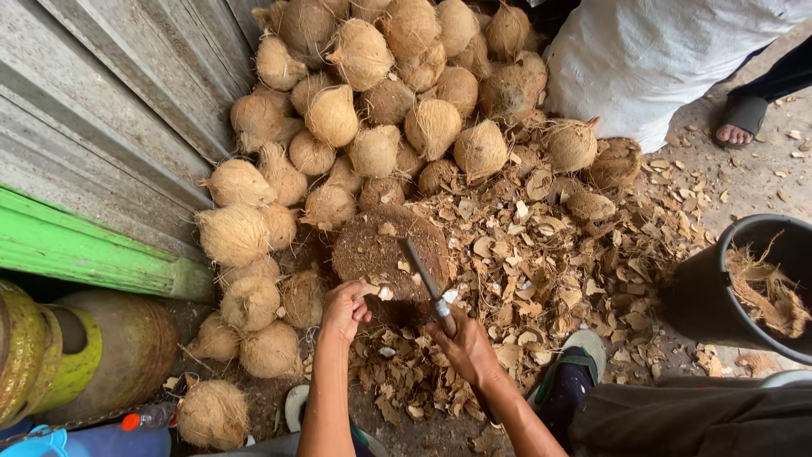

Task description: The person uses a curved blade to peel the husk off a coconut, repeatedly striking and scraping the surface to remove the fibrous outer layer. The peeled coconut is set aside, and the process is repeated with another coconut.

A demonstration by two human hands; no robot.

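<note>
1. Head view: the round wooden chopping block point(372, 250) sits low on the ground, its dark top littered with chips; everything below is placed from it.
2. The left hand point(345, 309) reaches in from the near side with the forearm running almost straight up the picture. Its fingers are curled shut around a small pale coconut piece point(382, 293), held against the block's near edge.
3. The right hand point(465, 347) comes in from the near right, wrist bent toward the block, fist wrapped tight on the handle of a knife point(420, 275). The blade lies slanted across the block's right half, tip pointing away from the person.
4. Beyond and left of the block, a heap of husked coconuts point(372, 110) is piled against a grey corrugated wall point(127, 93).
5. Right of the block, shell chips and husk scraps point(558, 254) carpet the ground.
6. Farther right stands a black bucket point(719, 296) holding fibrous husk.
7. Near right of the block, the person's own foot in a sandal point(579, 360) rests among the scraps.
8. Far right beyond the block, a white sack point(651, 59) and another person's sandalled foot point(737, 123).
9. Near left of the block, a yellow-green gas cylinder point(76, 347) lies on its side.
</note>
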